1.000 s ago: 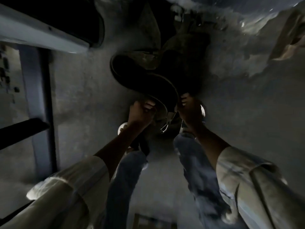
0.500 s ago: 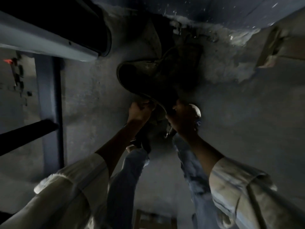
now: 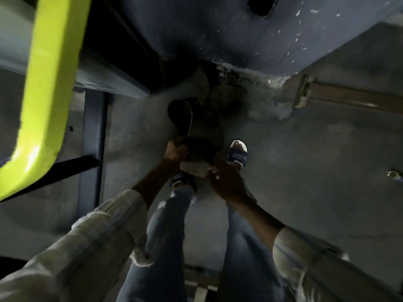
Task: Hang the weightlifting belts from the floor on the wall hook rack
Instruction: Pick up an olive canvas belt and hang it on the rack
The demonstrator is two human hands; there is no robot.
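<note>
The only lettering in view stood on the straps of the two blue slide sandals. The right sandal (image 3: 237, 156) carried a line of white print across its strap with a round white emblem beside it, but the letters were too small and blurred to be read. The left sandal (image 3: 178, 179), partly hidden behind the left forearm, showed a similar white line of print and a round mark, equally unreadable. Nothing else in the dim scene bore any text, number, label or sign that could be made out.
</note>
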